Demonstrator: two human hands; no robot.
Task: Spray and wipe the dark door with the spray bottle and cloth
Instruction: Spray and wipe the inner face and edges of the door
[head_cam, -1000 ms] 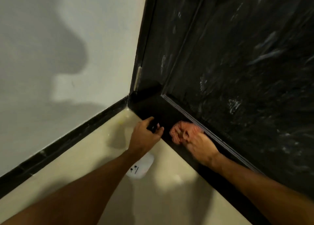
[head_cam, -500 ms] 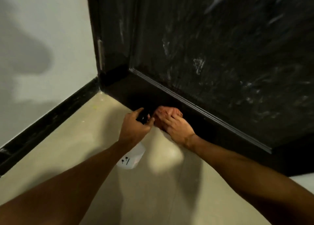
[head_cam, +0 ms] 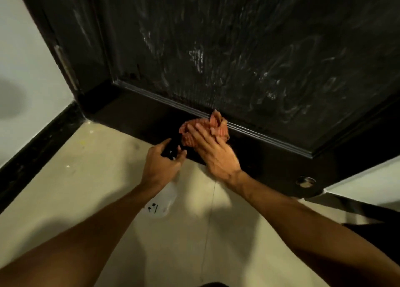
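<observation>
Cream floor tile [head_cam: 86,178] meets the foot of the dark door [head_cam: 238,48] down here, and that's where both your hands are. Your right hand [head_cam: 214,152] has its fingers laid out flat over the cloth [head_cam: 216,124], pushing the bunched-up reddish wad against the door's bottom rail, right under the moulded ridge. Your left hand [head_cam: 161,167] sits just beside it on the left, nearly touching. It's wrapped round the neck of the spray bottle [head_cam: 162,202] with a finger up by the black nozzle. The bottle's white body hangs below your fist, over the floor. Can't tell exactly where the nozzle is aimed.

So I'd say you're in the wipe part, working the lowest strip. The big panel above is streaky all over with pale smears, so my guess is there's plenty left to do. The next move probably wants a steady sideways drag along the rail, cloth tucked up against the ridge so the groove gets cleaned, and the bottle kept out of the cloth's path.

Count: two hands, one cloth, one spray bottle, one door. Further out there's one round metal fitting [head_cam: 305,181] near the door's right end and one hinge [head_cam: 65,68] on its left edge. Black skirting [head_cam: 39,141] runs under the pale wall [head_cam: 26,59].
</observation>
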